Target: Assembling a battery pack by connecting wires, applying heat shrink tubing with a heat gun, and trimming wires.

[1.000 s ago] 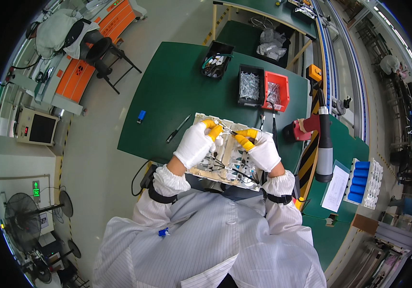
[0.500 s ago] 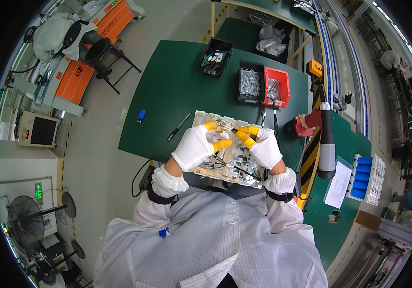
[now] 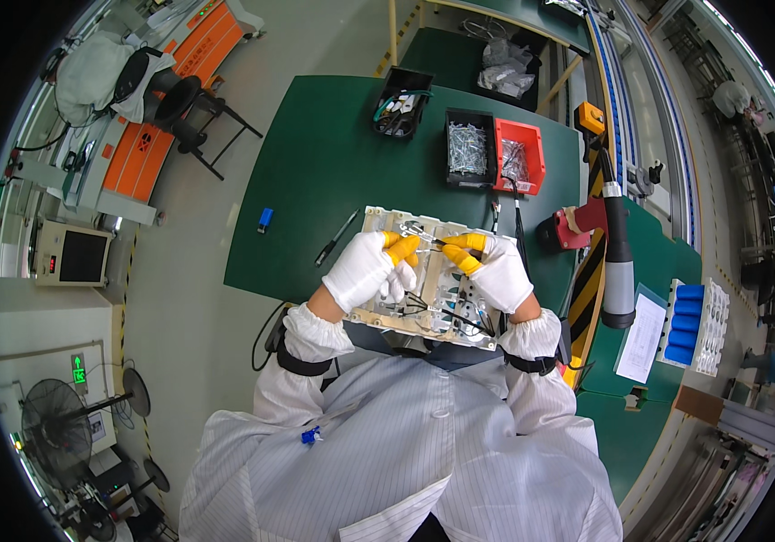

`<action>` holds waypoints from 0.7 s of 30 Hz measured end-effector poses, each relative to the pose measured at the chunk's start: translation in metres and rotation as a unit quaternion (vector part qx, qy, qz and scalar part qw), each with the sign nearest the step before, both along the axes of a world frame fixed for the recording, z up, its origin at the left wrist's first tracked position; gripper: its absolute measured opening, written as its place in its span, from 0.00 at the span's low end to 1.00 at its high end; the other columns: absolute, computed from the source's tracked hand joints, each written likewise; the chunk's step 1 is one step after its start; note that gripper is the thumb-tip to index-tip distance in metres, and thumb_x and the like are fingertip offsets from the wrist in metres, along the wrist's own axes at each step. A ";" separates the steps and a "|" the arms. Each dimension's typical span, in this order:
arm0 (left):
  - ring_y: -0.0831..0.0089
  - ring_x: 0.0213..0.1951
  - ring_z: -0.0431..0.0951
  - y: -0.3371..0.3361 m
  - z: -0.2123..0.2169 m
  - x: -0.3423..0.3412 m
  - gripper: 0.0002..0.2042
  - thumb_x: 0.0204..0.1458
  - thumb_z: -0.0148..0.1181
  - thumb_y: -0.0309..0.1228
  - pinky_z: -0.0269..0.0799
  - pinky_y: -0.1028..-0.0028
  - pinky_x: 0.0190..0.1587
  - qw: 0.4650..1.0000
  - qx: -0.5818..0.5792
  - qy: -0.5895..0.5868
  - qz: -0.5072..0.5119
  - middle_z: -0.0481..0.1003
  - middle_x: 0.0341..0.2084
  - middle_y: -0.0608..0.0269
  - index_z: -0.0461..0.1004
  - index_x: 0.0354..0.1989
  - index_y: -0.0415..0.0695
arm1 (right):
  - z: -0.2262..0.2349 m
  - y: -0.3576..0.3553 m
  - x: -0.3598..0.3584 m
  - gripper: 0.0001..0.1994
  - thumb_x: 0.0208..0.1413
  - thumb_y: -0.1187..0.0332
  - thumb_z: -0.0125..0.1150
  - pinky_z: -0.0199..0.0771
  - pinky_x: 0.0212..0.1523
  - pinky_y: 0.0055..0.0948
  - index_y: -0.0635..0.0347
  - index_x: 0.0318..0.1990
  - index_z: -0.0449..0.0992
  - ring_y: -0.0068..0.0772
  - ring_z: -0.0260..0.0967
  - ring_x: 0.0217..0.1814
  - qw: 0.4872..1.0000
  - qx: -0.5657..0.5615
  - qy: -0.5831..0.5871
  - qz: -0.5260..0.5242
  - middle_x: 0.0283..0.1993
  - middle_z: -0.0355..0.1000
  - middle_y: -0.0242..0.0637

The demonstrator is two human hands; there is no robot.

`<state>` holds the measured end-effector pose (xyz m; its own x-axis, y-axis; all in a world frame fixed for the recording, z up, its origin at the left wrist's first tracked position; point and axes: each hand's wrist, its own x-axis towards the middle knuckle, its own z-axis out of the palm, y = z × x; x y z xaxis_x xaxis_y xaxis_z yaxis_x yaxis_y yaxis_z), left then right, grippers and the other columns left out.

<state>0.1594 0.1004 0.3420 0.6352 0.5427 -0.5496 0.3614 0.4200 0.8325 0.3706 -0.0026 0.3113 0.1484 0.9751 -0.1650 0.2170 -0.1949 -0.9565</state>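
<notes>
The metal chassis plate [image 3: 432,280] sits at the near edge of the green table [image 3: 333,163], right in front of you, w/ thin black wires [image 3: 437,312] running across its face. It looks stiff and fairly heavy, prob. sharp along the stamped edges, so take it by the outer rim, not by the wires (those look soft and easy to snag or pull loose).

Your left hand [image 3: 371,269] is curled over the plate's left-centre, fingers bent down onto it; can't tell if it pinches a small part or just presses. Your right hand [image 3: 496,269] is closed in a pinch at the plate's top right, on what seems a thin dark cable or tool end; too small to say which. Both gloves are white w/ yellow fingertips, likely grippy enough for small hardware.

Around: a black screwdriver [image 3: 337,238] lies on the table just left of the plate, a small blue item [image 3: 265,219] further left. Beyond the plate stand a black bin [image 3: 469,148] and a red bin [image 3: 520,155] of small metal parts, plus another black tray [image 3: 402,102] w/ cables. A powered driver [image 3: 618,262] hangs at the right, near your right forearm; its red holder [image 3: 577,230] sits close by. That driver and the cable crossing the plate's top right corner are what crowd your reach most.
</notes>
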 end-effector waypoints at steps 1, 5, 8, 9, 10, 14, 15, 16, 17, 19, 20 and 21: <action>0.78 0.23 0.73 0.000 -0.002 -0.001 0.11 0.65 0.49 0.28 0.68 0.82 0.22 1.000 -0.023 -0.012 0.013 0.75 0.27 0.57 0.73 0.47 0.33 | -0.001 0.000 0.000 0.10 0.60 0.73 0.62 0.74 0.42 0.20 0.64 0.47 0.82 0.21 0.74 0.37 1.000 0.000 0.000 -0.001 0.40 0.80 0.35; 0.79 0.22 0.74 0.005 -0.013 0.001 0.11 0.64 0.51 0.29 0.69 0.82 0.23 0.997 0.077 -0.017 -0.013 0.76 0.26 0.58 0.73 0.49 0.34 | 0.000 0.005 0.002 0.10 0.59 0.73 0.62 0.74 0.42 0.20 0.64 0.46 0.83 0.21 0.74 0.36 1.000 0.001 -0.003 0.002 0.39 0.80 0.35; 0.79 0.23 0.75 0.003 -0.014 -0.002 0.13 0.62 0.56 0.32 0.70 0.81 0.24 0.996 0.074 -0.048 -0.019 0.77 0.25 0.60 0.74 0.48 0.34 | -0.004 0.001 0.006 0.10 0.59 0.72 0.62 0.74 0.41 0.20 0.64 0.46 0.83 0.21 0.74 0.35 1.000 0.019 -0.022 0.004 0.38 0.80 0.35; 0.79 0.24 0.76 0.003 -0.012 -0.001 0.13 0.62 0.58 0.32 0.70 0.79 0.24 0.990 0.135 -0.010 -0.043 0.78 0.24 0.60 0.75 0.46 0.34 | -0.004 0.002 0.005 0.10 0.59 0.71 0.62 0.74 0.40 0.20 0.64 0.46 0.83 0.21 0.74 0.35 0.999 0.033 -0.038 0.009 0.37 0.80 0.34; 0.79 0.24 0.77 0.002 -0.011 -0.001 0.13 0.61 0.59 0.33 0.71 0.78 0.25 0.978 0.194 0.028 -0.067 0.78 0.24 0.60 0.76 0.45 0.34 | -0.003 0.001 0.004 0.10 0.59 0.71 0.62 0.74 0.40 0.20 0.64 0.46 0.83 0.21 0.74 0.35 0.999 0.033 -0.038 0.010 0.37 0.80 0.34; 0.74 0.26 0.80 -0.001 -0.023 -0.001 0.14 0.59 0.62 0.34 0.73 0.75 0.28 0.969 0.246 0.007 -0.035 0.80 0.24 0.57 0.77 0.43 0.33 | -0.002 -0.002 0.005 0.10 0.60 0.71 0.61 0.74 0.38 0.21 0.63 0.45 0.83 0.21 0.74 0.34 0.999 0.028 -0.032 0.020 0.36 0.80 0.35; 0.70 0.28 0.81 -0.001 -0.026 -0.001 0.14 0.58 0.63 0.34 0.75 0.74 0.30 0.954 0.297 -0.009 -0.032 0.81 0.26 0.55 0.77 0.44 0.33 | -0.003 -0.003 0.005 0.10 0.60 0.71 0.61 0.74 0.38 0.21 0.62 0.45 0.83 0.21 0.74 0.33 0.999 0.027 -0.022 0.022 0.36 0.81 0.35; 0.66 0.29 0.82 -0.001 -0.029 -0.001 0.14 0.58 0.64 0.33 0.77 0.72 0.33 0.937 0.347 -0.025 -0.028 0.81 0.28 0.53 0.77 0.45 0.33 | -0.003 -0.003 0.006 0.10 0.60 0.71 0.61 0.74 0.38 0.21 0.62 0.45 0.83 0.21 0.74 0.33 0.999 0.027 -0.022 0.021 0.36 0.81 0.35; 0.66 0.29 0.82 -0.001 -0.031 -0.003 0.14 0.58 0.64 0.33 0.77 0.72 0.33 0.937 0.347 -0.025 -0.029 0.81 0.28 0.53 0.77 0.45 0.33 | -0.003 -0.002 0.006 0.10 0.60 0.70 0.61 0.74 0.38 0.21 0.62 0.45 0.83 0.22 0.75 0.33 0.998 0.036 -0.036 0.030 0.36 0.81 0.35; 0.62 0.35 0.83 -0.002 -0.025 -0.001 0.13 0.58 0.64 0.32 0.79 0.73 0.38 0.894 0.446 -0.009 -0.032 0.82 0.36 0.53 0.78 0.47 0.36 | -0.004 -0.003 0.007 0.10 0.60 0.70 0.61 0.74 0.39 0.21 0.62 0.45 0.83 0.22 0.75 0.34 0.997 0.045 -0.051 0.038 0.37 0.81 0.35; 0.62 0.35 0.83 -0.002 -0.023 0.000 0.13 0.58 0.64 0.32 0.79 0.73 0.38 0.894 0.446 -0.009 -0.033 0.82 0.36 0.53 0.78 0.47 0.36 | -0.005 -0.003 0.006 0.10 0.60 0.70 0.61 0.75 0.39 0.22 0.62 0.45 0.83 0.22 0.75 0.34 0.998 0.036 -0.038 0.030 0.37 0.81 0.35; 0.61 0.35 0.83 -0.002 -0.020 0.002 0.13 0.57 0.64 0.32 0.79 0.73 0.38 0.887 0.459 -0.031 -0.032 0.82 0.36 0.53 0.79 0.47 0.38 | -0.005 -0.003 0.005 0.10 0.60 0.70 0.61 0.75 0.39 0.22 0.61 0.45 0.83 0.22 0.76 0.35 0.999 0.027 -0.026 0.022 0.37 0.81 0.36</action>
